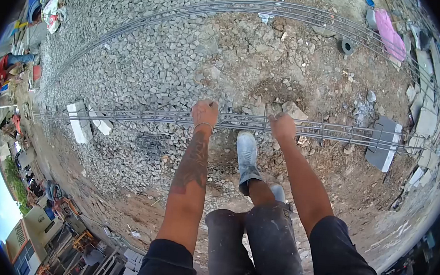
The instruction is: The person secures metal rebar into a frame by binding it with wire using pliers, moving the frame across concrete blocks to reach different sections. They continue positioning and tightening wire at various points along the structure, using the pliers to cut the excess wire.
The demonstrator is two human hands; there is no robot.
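A long rebar cage [242, 121] with wire stirrups runs across the view in front of me. Its left part rests on pale concrete blocks [79, 121], its right part on a grey block [383, 142]. My left hand [205, 113] is closed over the cage's bars left of the middle. Farther right, my right hand [283, 127] is also closed at the cage, beside a stirrup that sticks up; its fingertips are partly hidden. Below the cage on the left, a small stack of bent stirrups [153, 145] lies on the gravel.
More long rebars [240, 6] arc over the gravel [133, 53] beyond the cage. A dark ring [346, 46] and a pink sack [389, 34] lie at the upper right. My boot [247, 152] stands just below the cage. Another person [2, 71] is at the far left.
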